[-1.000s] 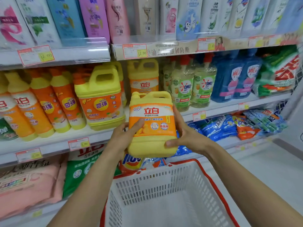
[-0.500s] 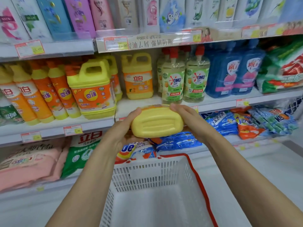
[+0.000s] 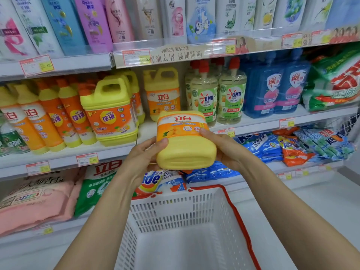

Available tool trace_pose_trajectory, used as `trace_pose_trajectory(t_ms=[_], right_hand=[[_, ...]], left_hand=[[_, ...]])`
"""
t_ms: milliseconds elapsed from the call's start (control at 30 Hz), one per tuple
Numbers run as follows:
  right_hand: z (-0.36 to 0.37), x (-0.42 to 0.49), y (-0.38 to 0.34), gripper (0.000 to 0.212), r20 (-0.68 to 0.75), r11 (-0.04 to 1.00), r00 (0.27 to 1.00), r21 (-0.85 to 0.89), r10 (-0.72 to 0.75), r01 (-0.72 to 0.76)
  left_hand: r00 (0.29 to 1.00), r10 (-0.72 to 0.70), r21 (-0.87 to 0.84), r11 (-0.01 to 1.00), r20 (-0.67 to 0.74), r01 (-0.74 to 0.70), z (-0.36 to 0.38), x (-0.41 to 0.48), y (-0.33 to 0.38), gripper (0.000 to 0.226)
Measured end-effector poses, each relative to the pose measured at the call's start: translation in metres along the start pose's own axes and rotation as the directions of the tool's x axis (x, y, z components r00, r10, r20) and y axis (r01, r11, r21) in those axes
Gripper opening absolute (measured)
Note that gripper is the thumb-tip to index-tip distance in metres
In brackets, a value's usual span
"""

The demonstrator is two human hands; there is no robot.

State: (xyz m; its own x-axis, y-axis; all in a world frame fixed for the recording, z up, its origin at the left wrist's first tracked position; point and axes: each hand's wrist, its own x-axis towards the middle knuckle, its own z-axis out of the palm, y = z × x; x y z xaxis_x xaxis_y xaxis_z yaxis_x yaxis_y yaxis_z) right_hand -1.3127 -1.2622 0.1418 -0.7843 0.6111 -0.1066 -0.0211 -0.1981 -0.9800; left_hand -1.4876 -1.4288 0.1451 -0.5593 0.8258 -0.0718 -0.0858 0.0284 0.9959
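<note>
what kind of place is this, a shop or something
Most likely a supermarket's cleaning-products aisle: tiered white shelves packed with orange and yellow detergent bottles, red-and-yellow paper price tags on their edges, and a white slotted plastic shopping basket with a red rim below the held yellow plastic detergent jug.

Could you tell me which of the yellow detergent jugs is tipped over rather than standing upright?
The jug held between the left hand and right hand above the basket: its base faces the camera; the shelf jugs stand upright.
</note>
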Motion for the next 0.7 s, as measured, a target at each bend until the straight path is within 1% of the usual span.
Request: trace_pose_trajectory(t_ms=[33, 67, 133, 167, 267, 367, 433, 500, 533, 633, 700], right_hand=[[0.001, 0.001, 0.001, 0.059, -0.005, 1.0, 1.0, 0.008, -0.011, 0.011], [0.003, 0.002, 0.001, 0.06, -0.022, 0.999, 0.999, 0.011, -0.046, 0.046], [0.007, 0.003, 0.0, 0.07, -0.081, 0.988, 0.985, 0.006, -0.152, 0.152], [0.01, 0.003, -0.001, 0.076, -0.107, 0.978, 0.972, -0.009, -0.208, 0.208], [0.025, 0.002, -0.001, 0.088, -0.152, 0.938, 0.926, -0.073, -0.346, 0.339], [0.038, 0.002, 0.004, 0.093, -0.126, 0.902, 0.9, -0.175, -0.418, 0.395], [0.04, 0.003, 0.005, 0.092, -0.1, 0.906, 0.911, -0.197, -0.4, 0.376], [0.037, 0.003, 0.001, 0.088, -0.086, 0.941, 0.945, -0.151, -0.316, 0.301], [0.034, 0.003, -0.001, 0.082, -0.07, 0.951, 0.957, -0.154, -0.281, 0.268], [0.029, 0.006, -0.004, 0.057, -0.042, 0.942, 0.968, -0.244, -0.248, 0.231], [0.029, 0.008, -0.004, 0.045, -0.092, 0.953, 0.965, -0.204, -0.245, 0.223]], left_hand=[[1.0, 0.013, 0.014, 1.0, 0.009, -0.013, -0.004, 0.001, -0.001, 0.078], [0.999, 0.02, 0.009, 1.0, 0.031, -0.02, -0.008, 0.003, -0.002, 0.076], [0.996, 0.017, -0.019, 1.0, 0.082, -0.015, -0.013, 0.003, -0.004, 0.067], [0.996, 0.012, -0.023, 1.0, 0.086, -0.011, -0.014, 0.003, -0.004, 0.064], [1.0, 0.024, 0.008, 1.0, 0.01, -0.024, -0.008, 0.002, -0.001, 0.066], [0.994, 0.057, 0.046, 0.998, -0.093, -0.052, 0.0, 0.002, 0.002, 0.072], [0.987, 0.078, 0.023, 0.997, -0.14, -0.076, -0.002, 0.0, 0.003, 0.067], [0.986, 0.109, 0.019, 0.994, -0.128, -0.107, -0.008, -0.002, 0.004, 0.059], [0.986, 0.128, 0.037, 0.991, -0.11, -0.125, -0.011, -0.003, 0.005, 0.06], [0.979, 0.191, 0.14, 0.974, -0.075, -0.179, -0.013, -0.005, 0.007, 0.066], [0.97, 0.223, 0.274, 0.943, -0.094, -0.191, -0.009, -0.004, 0.005, 0.071]])
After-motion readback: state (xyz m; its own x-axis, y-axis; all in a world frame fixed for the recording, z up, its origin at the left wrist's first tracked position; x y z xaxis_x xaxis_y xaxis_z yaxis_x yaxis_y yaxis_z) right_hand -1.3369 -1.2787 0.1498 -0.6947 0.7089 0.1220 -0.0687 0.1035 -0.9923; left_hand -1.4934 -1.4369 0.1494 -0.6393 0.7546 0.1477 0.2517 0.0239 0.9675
